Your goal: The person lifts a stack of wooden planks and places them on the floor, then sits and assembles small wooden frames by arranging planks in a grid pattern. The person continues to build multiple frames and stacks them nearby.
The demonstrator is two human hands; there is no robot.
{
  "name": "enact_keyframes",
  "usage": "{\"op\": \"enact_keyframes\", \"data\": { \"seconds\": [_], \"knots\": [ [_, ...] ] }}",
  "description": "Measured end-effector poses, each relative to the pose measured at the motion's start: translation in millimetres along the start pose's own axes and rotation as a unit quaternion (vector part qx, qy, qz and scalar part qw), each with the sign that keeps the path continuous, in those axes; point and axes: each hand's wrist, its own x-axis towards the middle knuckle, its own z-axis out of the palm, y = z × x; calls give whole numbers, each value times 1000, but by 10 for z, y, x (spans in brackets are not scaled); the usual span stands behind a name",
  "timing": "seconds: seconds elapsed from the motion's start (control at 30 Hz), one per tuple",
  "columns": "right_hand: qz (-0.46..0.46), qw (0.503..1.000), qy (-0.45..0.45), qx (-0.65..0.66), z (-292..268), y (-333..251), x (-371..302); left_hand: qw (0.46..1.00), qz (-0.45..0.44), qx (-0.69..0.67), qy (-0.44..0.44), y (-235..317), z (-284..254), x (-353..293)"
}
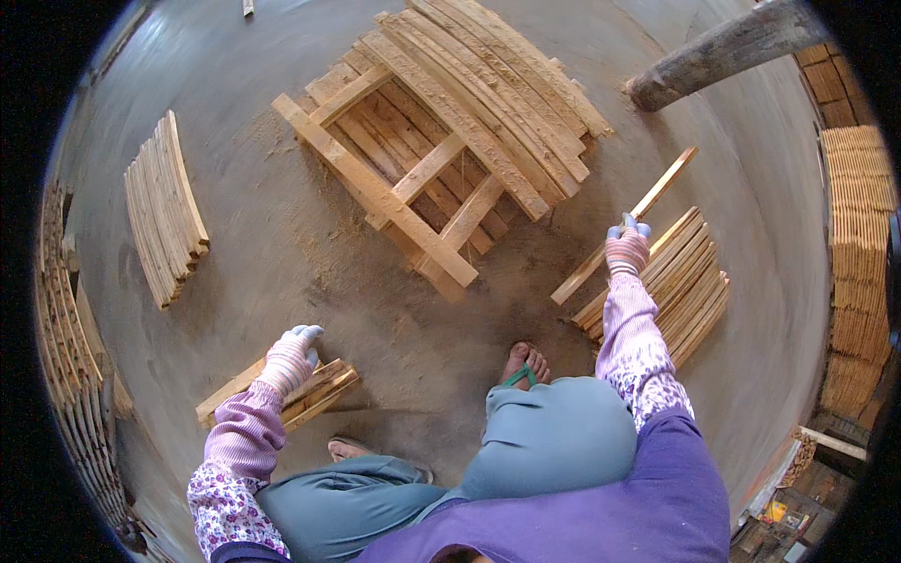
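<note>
My right hand (627,246), in a striped glove with pale fingertips, grips a long narrow wooden slat (664,184) near its middle. It holds the slat slantwise, along the left side of a neat pile of similar slats (690,291). My left hand (289,360), gloved the same way, is above a small heap of slats (324,389) at the lower left. Its fingers are slightly bent and apart from the thumb, with nothing seen between them. Whether it touches the heap I cannot tell, as the hand and sleeve hide part of the wood.
Ahead lies a large stack of boards (488,94) with crosspieces, dusted with sawdust. Another slat pile (167,211) is at the left. A thick round post (732,52) rises at the upper right. Tall wood stacks (859,263) line the right edge; more timber (70,357) lines the left.
</note>
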Motion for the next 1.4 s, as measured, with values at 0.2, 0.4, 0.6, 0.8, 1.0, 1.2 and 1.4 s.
{"op": "enact_keyframes", "data": {
  "seconds": [0.2,0.4,0.6,0.8,1.0,1.2,1.4],
  "knots": [
    [99,964,-170,-180,277,172,11,999,26,-12,32,400,-259,165],
    [198,951,-176,-159,245,310,105,985,5,-150,89,1190,-408,740],
    [-317,935,16,161,-559,-1303,-155,972,-101,-170,129,2166,-578,1205],
    [-377,900,-203,80,-525,-1931,-106,954,-138,-219,155,2273,-564,1418],
    [-85,586,-566,574,-660,-1733,-147,794,-34,-514,323,2006,-353,1409],
    [21,440,-619,650,-560,-1690,-159,649,53,-733,198,2038,-195,1565],
    [-12,479,-641,599,-540,-1692,-157,628,44,-749,209,2131,-125,1599]
  ]
}}
